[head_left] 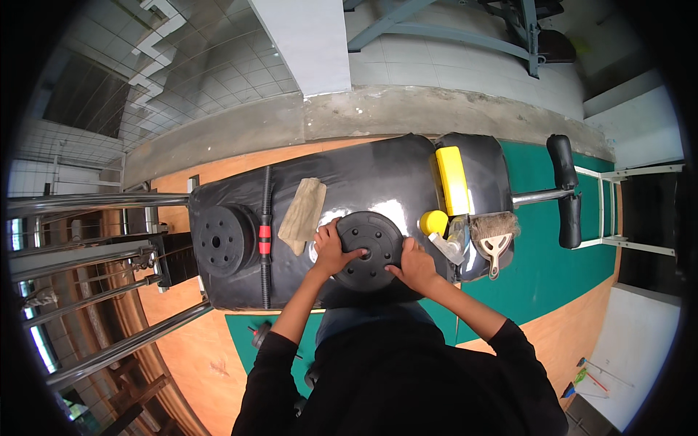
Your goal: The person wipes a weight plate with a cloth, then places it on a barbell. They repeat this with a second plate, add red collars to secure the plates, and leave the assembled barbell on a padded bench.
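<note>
A round black weight plate, with a ring of small holes, is on the black padded bench in front of me. My left hand grips its left side, with the thumb lying across toward the centre hole. On the right edge of the plate, my right hand is closed with the thumb over the rim. A crumpled tan cloth lies left of the plate. Right of it are a yellow box, a yellow round lid, a clear plastic container lying tilted, and a brush with a pale handle.
More black plates lie at the bench's left end, beside a threaded dumbbell bar with red collars. Metal rails run off to the left. Padded rollers stand out at the right. A dumbbell rests on the floor.
</note>
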Demonstrator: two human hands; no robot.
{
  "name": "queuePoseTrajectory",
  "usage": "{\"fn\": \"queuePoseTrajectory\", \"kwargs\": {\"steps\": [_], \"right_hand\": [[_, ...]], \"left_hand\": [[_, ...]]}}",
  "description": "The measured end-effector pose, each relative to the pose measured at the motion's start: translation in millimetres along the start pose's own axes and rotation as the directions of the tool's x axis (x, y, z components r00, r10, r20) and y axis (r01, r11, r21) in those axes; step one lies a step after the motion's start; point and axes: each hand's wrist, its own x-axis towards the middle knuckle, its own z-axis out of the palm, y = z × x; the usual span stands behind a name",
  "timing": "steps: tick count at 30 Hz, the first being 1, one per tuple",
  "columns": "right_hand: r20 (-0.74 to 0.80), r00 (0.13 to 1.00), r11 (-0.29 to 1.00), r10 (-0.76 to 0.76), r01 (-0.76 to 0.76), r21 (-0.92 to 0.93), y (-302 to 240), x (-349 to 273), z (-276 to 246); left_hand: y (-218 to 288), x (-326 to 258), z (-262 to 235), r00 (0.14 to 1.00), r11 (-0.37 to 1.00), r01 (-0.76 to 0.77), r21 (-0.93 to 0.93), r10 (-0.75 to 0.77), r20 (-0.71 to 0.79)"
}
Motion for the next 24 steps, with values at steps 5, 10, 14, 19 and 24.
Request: {"fn": "queuePoseTrajectory", "kwargs": {"steps": [5, 10, 14, 19, 24], "right_hand": [[-0.091, 0.990, 0.986, -0.110, 0.097, -0.136, -36, -4, -9], [-0.163, 0.977, 0.982, -0.135, 0.111, -0.150, -30, 4, 34], [-0.345, 0.932, 0.993, -0.112, 0.114, -0.016, -35, -8, 50], [-0.696, 0.701, 0.930, 0.156, 0.134, 0.343, -33, -38, 100], [-0.806, 0.302, 0.856, 0.509, -0.080, 0.510, 51, -50, 115]], "left_hand": [[-19, 5, 13, 0.993, 0.992, -0.117, -0.041, 0.115, -0.033], [-25, 10, 15, 0.979, 0.978, -0.199, -0.061, 0.195, -0.067], [-27, 22, 13, 0.953, 0.954, -0.299, 0.003, 0.299, -0.056], [-19, 48, -7, 0.933, 0.941, -0.339, 0.009, 0.335, 0.127], [-17, 51, -6, 0.933, 0.948, -0.319, -0.003, 0.315, 0.173]]}}
